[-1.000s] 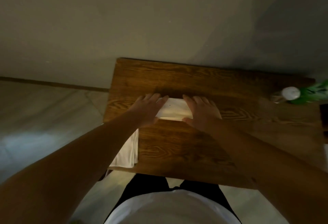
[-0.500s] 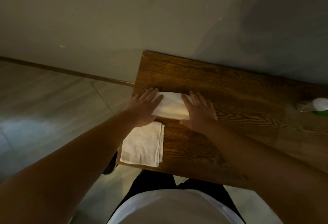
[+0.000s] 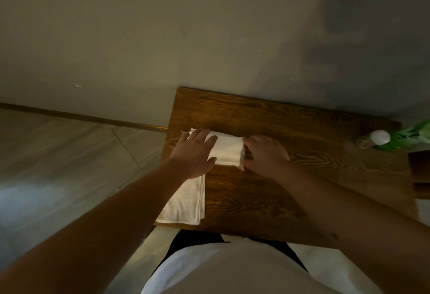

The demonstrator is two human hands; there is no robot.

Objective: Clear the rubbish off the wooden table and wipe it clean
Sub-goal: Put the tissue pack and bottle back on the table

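Note:
A folded white cloth [image 3: 226, 151] lies on the left part of the wooden table [image 3: 290, 126]. My left hand [image 3: 194, 151] rests flat on the cloth's left end with fingers spread. My right hand [image 3: 264, 155] curls its fingers around the cloth's right end and grips that edge. A second folded white cloth [image 3: 183, 203] lies at the table's near left corner, partly under my left wrist.
A green bottle with a white cap [image 3: 386, 140] lies on its side at the table's right end. The table's far edge meets a grey wall [image 3: 209, 37]. Tiled floor [image 3: 58, 165] lies to the left. A dark brown object [image 3: 421, 172] sits at the right border.
My right hand went from lying flat on the cloth to curling around its right end. My left hand slid further onto the cloth. The view shifted so the bottle shows more.

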